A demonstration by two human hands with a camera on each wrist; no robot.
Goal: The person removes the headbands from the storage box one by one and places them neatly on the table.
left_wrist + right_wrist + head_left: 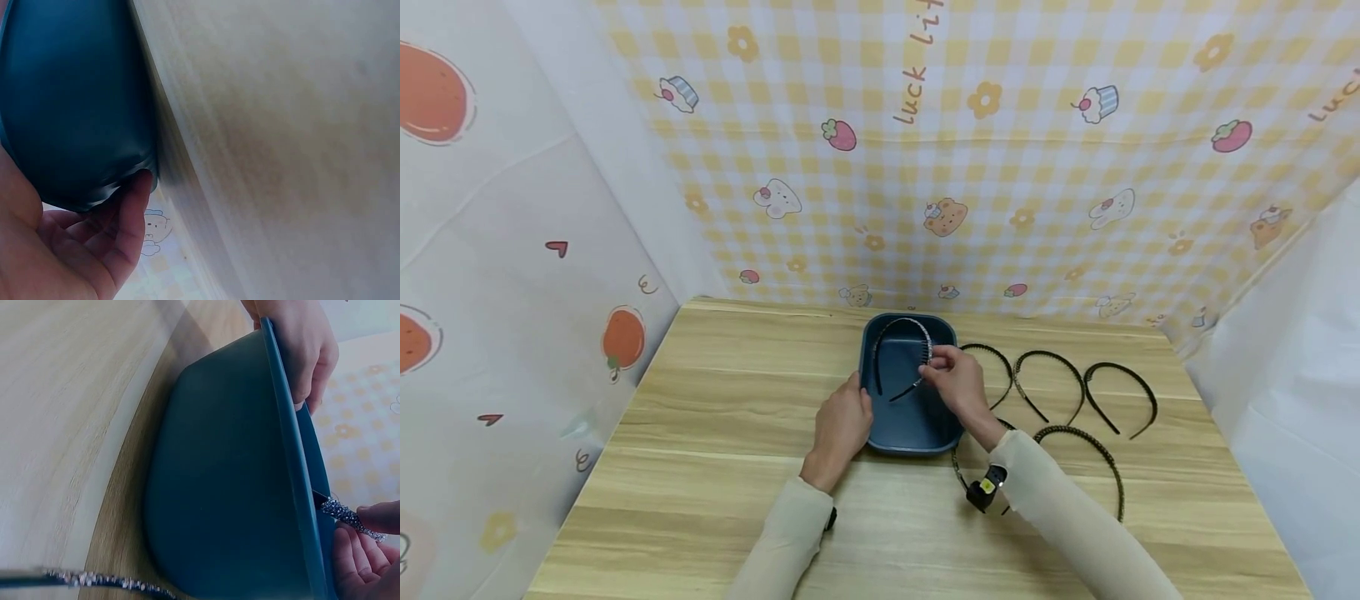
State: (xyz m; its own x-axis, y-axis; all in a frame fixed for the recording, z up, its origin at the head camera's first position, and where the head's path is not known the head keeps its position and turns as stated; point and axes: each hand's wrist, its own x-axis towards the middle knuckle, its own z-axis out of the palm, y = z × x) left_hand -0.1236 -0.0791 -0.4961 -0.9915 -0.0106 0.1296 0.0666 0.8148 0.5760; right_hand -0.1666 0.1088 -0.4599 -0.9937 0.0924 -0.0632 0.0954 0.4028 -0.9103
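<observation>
A dark blue plastic bin (910, 429) stands near the back of the table. My left hand (842, 419) grips its left side; in the left wrist view the fingers (128, 225) press its outer wall. Between thumb and fingers, my right hand (958, 383) pinches a glittery headband (901, 321) by one arm. This headband is over the bin's opening, its arms toward me; in the right wrist view its silvery, sparkling part (350, 519) dips past the rim. Whether it touches the bottom I cannot tell.
Right of the bin, several more headbands lie on the wooden table (730, 467), among them a black one (1120, 367), a thin one (1047, 353) and a beaded one (1101, 446). Some are partly hidden under my right forearm. A checked cloth (880, 183) hangs behind.
</observation>
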